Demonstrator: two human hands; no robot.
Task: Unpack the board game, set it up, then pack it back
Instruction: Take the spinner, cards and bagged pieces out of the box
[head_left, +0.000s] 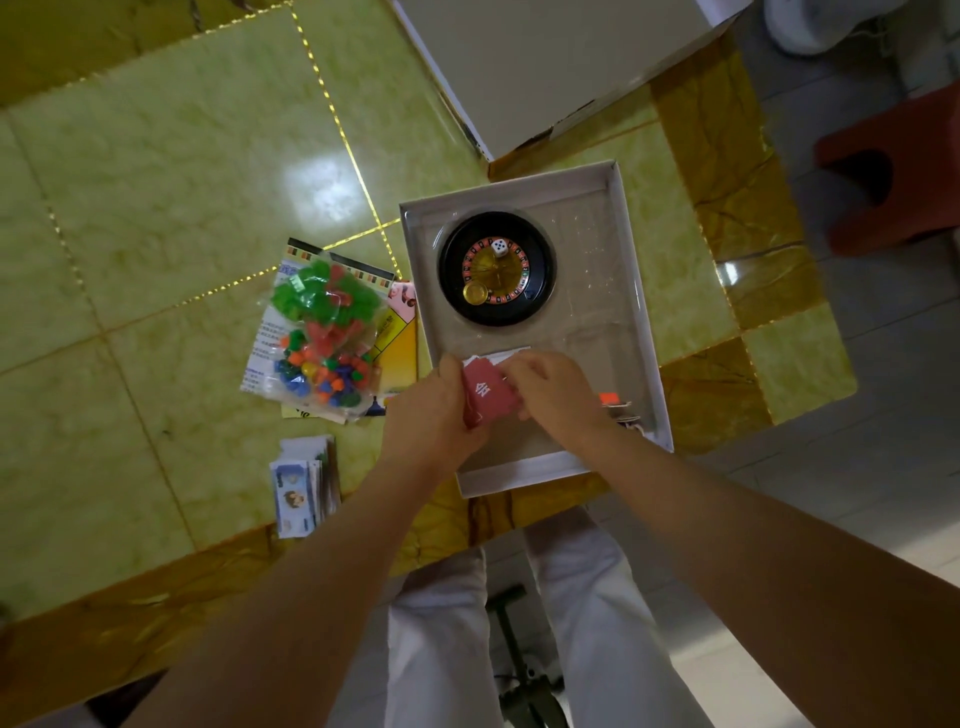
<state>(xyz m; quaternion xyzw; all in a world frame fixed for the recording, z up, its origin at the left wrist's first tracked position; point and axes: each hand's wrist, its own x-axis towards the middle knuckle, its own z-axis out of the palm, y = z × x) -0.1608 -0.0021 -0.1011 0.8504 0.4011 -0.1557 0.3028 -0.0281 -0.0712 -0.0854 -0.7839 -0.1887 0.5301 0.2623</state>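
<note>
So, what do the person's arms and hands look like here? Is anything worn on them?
The left forearm and right forearm are bare to the frame's edge, with no sleeves in view. The left hand and right hand wear no gloves, and I see no watch, bracelet or ring. White trousers show below.

On the table (156, 208), the box tray (631, 260) sits to the right, with the roulette wheel (497, 275) in its far half and a die (499, 246) on the wheel. The lid (519, 67) lies behind the tray. Left of the tray, a bag of pieces (322, 338) lies on the folded board (400, 332), and the banknote stack (301, 488) lies nearer the person. Over the tray's near half, the left hand (431, 410) and right hand (556, 389) hold a card deck (485, 392).
</note>
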